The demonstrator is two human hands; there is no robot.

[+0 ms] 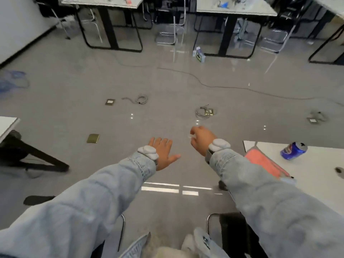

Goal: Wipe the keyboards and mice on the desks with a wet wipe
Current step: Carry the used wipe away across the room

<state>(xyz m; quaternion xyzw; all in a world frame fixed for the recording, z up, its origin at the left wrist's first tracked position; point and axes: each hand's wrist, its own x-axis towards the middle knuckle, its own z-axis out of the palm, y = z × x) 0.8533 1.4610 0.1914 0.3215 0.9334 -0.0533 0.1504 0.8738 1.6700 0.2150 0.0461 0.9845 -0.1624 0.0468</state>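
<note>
Both my arms, in light denim sleeves, reach out over the grey floor. My left hand [163,152] is spread flat with straight fingers and holds nothing. My right hand [200,139] has curled fingers that pinch a small white scrap, probably a wet wipe [191,136], mostly hidden by the hand. No keyboard or mouse can be made out; the far desks [236,11] are blurred and cluttered.
A white desk [316,164] at right carries a pink cloth [264,161] and a blue can [293,151]. Another desk corner [7,121] is at left. Cables [203,111], floor sockets [93,138] and a small packet [199,54] lie on the floor. A black chair [236,235] is below.
</note>
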